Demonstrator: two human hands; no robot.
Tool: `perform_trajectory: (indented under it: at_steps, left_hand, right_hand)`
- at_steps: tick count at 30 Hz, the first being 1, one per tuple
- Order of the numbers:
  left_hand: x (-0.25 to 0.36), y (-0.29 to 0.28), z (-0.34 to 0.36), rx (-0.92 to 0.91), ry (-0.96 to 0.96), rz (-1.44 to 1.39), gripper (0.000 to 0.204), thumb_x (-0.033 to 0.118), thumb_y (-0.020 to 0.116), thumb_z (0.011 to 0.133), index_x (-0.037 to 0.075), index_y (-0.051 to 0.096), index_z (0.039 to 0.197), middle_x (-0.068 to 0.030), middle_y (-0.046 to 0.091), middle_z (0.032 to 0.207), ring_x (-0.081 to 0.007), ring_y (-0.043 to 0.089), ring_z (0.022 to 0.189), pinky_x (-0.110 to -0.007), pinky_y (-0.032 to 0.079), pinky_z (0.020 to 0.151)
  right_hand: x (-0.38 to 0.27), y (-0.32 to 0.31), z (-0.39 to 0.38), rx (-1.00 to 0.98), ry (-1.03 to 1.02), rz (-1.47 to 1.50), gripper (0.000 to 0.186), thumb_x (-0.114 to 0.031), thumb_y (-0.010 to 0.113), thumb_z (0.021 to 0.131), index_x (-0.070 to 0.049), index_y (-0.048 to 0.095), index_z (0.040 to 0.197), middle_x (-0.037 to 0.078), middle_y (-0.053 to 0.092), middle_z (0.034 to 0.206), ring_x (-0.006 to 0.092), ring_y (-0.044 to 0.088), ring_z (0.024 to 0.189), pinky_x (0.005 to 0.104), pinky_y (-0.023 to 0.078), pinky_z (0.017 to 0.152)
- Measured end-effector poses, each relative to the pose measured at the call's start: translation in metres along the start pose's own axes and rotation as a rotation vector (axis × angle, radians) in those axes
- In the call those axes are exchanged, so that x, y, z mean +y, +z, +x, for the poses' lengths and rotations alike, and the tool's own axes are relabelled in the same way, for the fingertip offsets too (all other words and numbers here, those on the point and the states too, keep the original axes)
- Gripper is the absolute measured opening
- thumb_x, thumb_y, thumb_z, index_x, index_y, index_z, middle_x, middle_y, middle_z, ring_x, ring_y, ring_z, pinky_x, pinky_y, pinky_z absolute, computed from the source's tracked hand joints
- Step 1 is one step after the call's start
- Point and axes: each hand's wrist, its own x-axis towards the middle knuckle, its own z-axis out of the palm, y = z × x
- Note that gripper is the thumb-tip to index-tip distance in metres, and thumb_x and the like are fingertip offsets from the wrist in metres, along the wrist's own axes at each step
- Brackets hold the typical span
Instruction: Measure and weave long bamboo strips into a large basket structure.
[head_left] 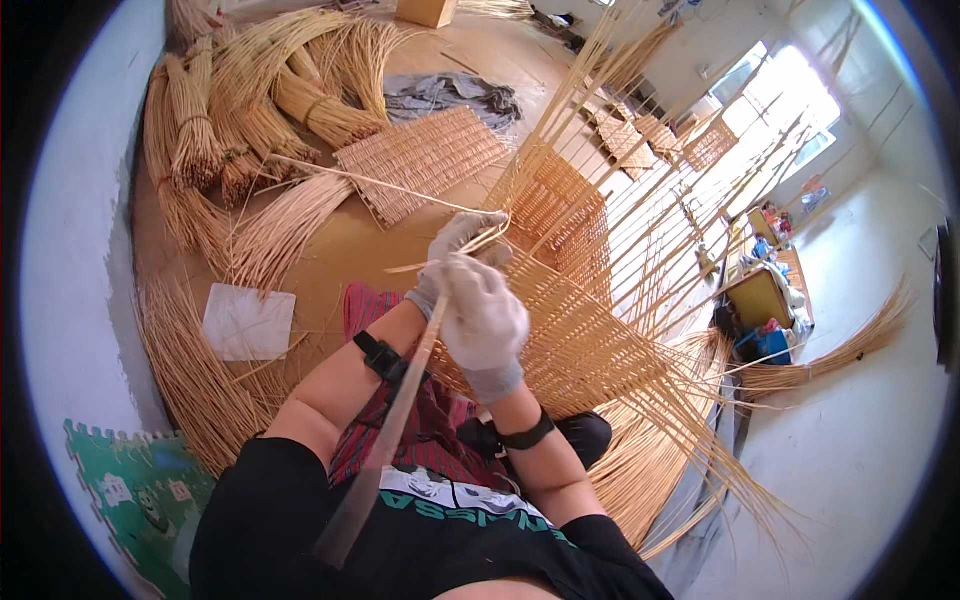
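A half-woven wicker basket [590,335] leans in front of me, long stakes rising from its rim. At its near left corner, my left hand [458,240], in a pale glove, is closed round a thin wicker rod [385,186] that loops at the corner. Just below and partly in front of it, my right hand [482,318], also gloved, is closed. Out of this fist a long flat brownish piece [385,440] runs down toward my chest, widening and blurred; I cannot tell its exact kind. The right hand partly covers the left fingers.
Bundles of wicker rods [200,130] lie at the far left. A woven panel [425,165] rests on the floor beside a dark cloth [450,100]. Loose rods [650,440] spread at the right. A white sheet [248,322] and a green foam mat [140,490] lie left.
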Motion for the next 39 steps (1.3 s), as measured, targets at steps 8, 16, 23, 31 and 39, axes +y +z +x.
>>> perform_trajectory:
  at_steps: [8,16,23,31,39]
  left_hand:
    - [-0.002,-0.010,0.009,-0.085,0.069,0.290,0.048,0.011,0.086,0.081,0.005,0.070,0.125,-0.0068,0.068,0.119,-0.0173,0.064,0.107,-0.030,0.055,0.087]
    - [-0.009,-0.007,0.011,-0.097,0.142,0.246,0.045,0.005,0.086,0.079,0.004,0.067,0.120,-0.0057,0.063,0.119,-0.0160,0.064,0.107,-0.030,0.056,0.092]
    - [-0.001,0.018,0.011,0.026,-0.256,0.027,0.030,0.015,0.082,0.088,0.008,0.058,0.106,-0.0011,0.060,0.099,-0.0096,0.062,0.091,-0.024,0.053,0.067]
    - [-0.018,0.031,0.010,0.178,-0.142,0.277,0.032,0.020,0.085,0.086,0.007,0.058,0.097,-0.0007,0.052,0.094,-0.0109,0.047,0.081,-0.028,0.046,0.072]
    - [-0.015,0.002,-0.023,0.053,-0.231,-0.047,0.053,0.020,0.082,0.088,0.006,0.051,0.129,-0.0083,0.065,0.117,-0.0163,0.062,0.109,-0.033,0.052,0.096]
  right_hand:
    - [0.021,-0.010,-0.058,0.021,-0.018,-0.027,0.023,-0.011,0.079,0.086,-0.005,0.072,0.106,0.011,0.075,0.103,0.0251,0.073,0.079,0.0332,0.057,0.065]
    - [0.102,-0.026,-0.083,0.462,0.840,0.880,0.008,-0.004,0.071,0.095,0.000,0.067,0.102,0.009,0.073,0.094,0.0164,0.073,0.083,0.0307,0.059,0.076]
    - [0.100,-0.012,-0.015,0.544,0.858,0.510,0.021,-0.009,0.068,0.097,0.000,0.069,0.115,0.013,0.074,0.104,0.0109,0.061,0.061,0.0267,0.048,0.050]
    - [0.130,-0.042,-0.005,0.444,0.336,0.923,0.062,-0.007,0.054,0.101,-0.016,0.028,0.157,0.017,0.071,0.109,0.0090,0.059,0.057,0.0207,0.045,0.047]
    - [0.125,-0.054,-0.269,0.136,1.695,0.911,0.021,-0.016,0.057,0.104,-0.002,0.058,0.120,0.013,0.069,0.113,0.0223,0.067,0.075,0.0342,0.056,0.067]
